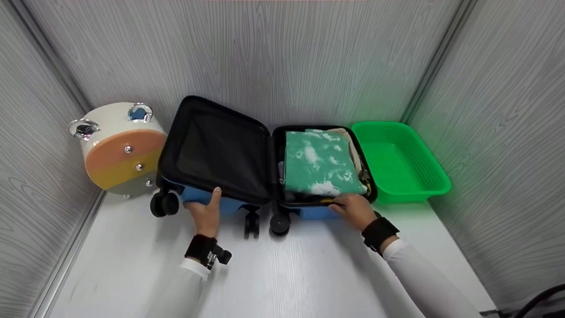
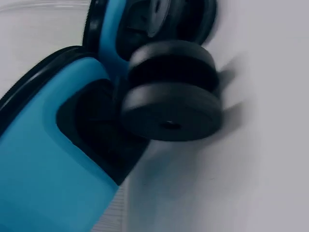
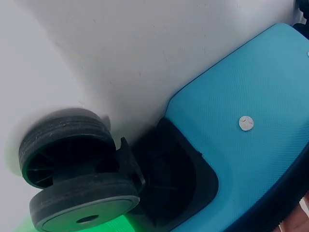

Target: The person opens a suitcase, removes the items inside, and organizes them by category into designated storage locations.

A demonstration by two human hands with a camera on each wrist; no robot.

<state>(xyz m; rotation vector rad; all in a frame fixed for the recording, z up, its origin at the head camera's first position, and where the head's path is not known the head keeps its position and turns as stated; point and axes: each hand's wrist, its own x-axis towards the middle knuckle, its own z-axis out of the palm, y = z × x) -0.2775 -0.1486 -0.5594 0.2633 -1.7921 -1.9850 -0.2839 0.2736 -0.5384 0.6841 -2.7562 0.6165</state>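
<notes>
A small blue suitcase [image 1: 320, 213] with black wheels lies spread open in the head view. Its left half [image 1: 223, 150], lined in black, tilts up at its outer side. There my left hand [image 1: 205, 216] holds the near edge, thumb over the rim and the other fingers mostly hidden beneath. A folded green-and-white tie-dye cloth [image 1: 318, 161] fills the top of the right half, above other packed items. With bent fingers my right hand [image 1: 353, 210] grips the near rim of that half, beside a small yellow item [image 1: 326, 200]. A blue shell [image 3: 260, 111] shows in the right wrist view.
Right of the suitcase stands a green plastic basket [image 1: 393, 165]. At left is a rounded white case [image 1: 119, 150] with coloured drawer fronts and silver knobs. Grey wood-grain walls [image 1: 247, 53] enclose the white table [image 1: 273, 274] on three sides.
</notes>
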